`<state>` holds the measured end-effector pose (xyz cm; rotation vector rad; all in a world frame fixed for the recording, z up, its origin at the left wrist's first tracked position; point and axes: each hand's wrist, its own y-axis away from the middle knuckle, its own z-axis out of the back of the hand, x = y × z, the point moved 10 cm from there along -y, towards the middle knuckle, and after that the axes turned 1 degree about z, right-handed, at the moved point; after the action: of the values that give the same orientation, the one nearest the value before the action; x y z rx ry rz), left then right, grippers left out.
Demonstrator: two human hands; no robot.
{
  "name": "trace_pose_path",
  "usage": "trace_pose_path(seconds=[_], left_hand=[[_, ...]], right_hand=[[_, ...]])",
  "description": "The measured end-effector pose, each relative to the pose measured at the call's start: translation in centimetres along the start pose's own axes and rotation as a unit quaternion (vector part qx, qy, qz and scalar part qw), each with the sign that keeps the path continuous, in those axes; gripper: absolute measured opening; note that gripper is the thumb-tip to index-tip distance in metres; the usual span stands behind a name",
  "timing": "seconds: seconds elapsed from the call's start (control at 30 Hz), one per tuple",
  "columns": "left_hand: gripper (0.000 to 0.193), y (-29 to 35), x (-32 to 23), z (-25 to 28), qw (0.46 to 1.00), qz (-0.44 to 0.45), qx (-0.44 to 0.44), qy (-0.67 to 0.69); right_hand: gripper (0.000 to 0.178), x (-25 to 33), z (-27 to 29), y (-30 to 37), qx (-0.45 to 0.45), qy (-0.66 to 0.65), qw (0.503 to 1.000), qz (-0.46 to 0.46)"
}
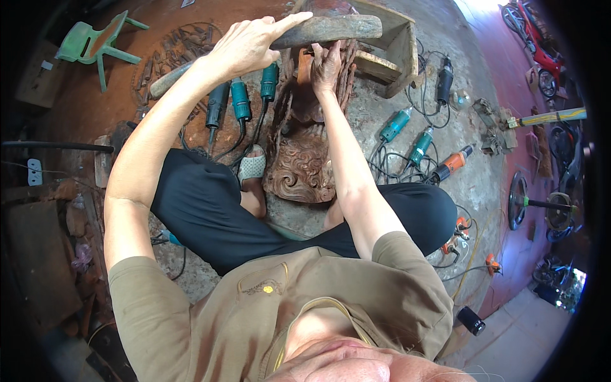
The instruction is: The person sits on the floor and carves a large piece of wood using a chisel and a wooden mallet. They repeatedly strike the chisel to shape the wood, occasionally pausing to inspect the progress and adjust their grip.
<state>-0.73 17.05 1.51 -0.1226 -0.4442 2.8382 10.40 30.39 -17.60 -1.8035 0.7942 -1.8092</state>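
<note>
My left hand (245,48) is wrapped round a thick, worn wooden mallet (340,30), its index finger stretched along the wood. The mallet's handle end passes behind my left forearm. Just below the mallet's head, my right hand (326,70) is closed in a pinch at the upper part of a brown wood carving (300,162). A small dark tip shows by its fingers, but what it holds is mostly hidden. Deep curling swirls cover the carving's near end, which lies between my legs.
Beyond the carving stands an open wooden box (401,54). Teal grinders (240,100) with cords lie left of it; more, plus an orange one (450,165), lie right. Chisels (184,48) are spread at the back left, near a green chair (95,41). A power strip (457,235) sits right.
</note>
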Motion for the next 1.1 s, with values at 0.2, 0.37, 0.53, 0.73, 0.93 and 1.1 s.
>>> trace_pose_path(seconds=[0.2,0.37,0.53,0.73,0.93,1.1], left_hand=[[0.090,1.1,0.3,-0.2,0.998,-0.002,0.044,-0.041],[0.085,1.8,0.3,1.9,0.996,-0.012,-0.045,0.071],[0.084,1.7,-0.8,2.3,0.995,0.017,-0.012,0.099],[0.089,1.9,-0.3,-0.1,0.998,0.007,0.039,0.038],[0.093,2.2,-0.6,0.7,0.999,-0.011,-0.002,0.045],[0.090,2.3,0.1,-0.8,0.999,-0.005,0.049,-0.007]], right_hand=[[0.044,4.7,1.0,0.7,0.015,0.129,0.988,0.088],[0.036,4.1,2.8,-0.6,0.029,0.019,0.999,-0.033],[0.041,5.5,3.5,-1.2,0.041,0.058,0.997,-0.017],[0.039,2.9,2.6,-0.6,0.038,-0.084,0.991,-0.098],[0.043,4.8,1.9,-0.1,0.055,0.037,0.998,-0.009],[0.038,6.4,1.5,0.2,0.068,0.124,0.989,0.040]])
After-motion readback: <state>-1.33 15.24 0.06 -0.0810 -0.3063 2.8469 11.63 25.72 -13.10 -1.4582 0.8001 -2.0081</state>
